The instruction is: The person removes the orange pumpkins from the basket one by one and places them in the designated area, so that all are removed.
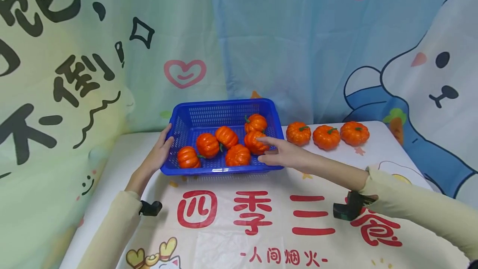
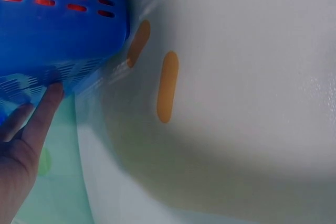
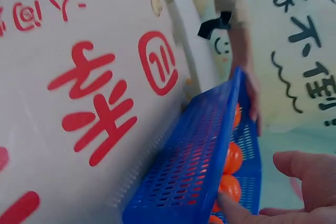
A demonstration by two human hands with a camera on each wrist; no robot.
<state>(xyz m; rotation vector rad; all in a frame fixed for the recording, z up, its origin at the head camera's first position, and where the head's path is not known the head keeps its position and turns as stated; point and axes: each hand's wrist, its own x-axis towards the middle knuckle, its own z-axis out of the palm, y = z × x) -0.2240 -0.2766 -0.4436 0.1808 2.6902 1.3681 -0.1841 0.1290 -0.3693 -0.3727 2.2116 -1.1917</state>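
Note:
A blue plastic basket with perforated walls holds several small orange pumpkins, among them one pumpkin left of the middle. My left hand lies along the basket's left side; in the left wrist view its straight fingers touch the outer wall. Over the right rim reaches my right hand, fingers extended and apart, with the fingertips right at a pumpkin inside. From the right wrist view, the thumb and fingers of the right hand are spread beside the basket's opening.
Three more pumpkins with green stems, including the middle pumpkin, sit in a row right of the basket. A printed cloth with red characters covers the table. Behind stands a patterned curtain. Both wrists carry black camera mounts.

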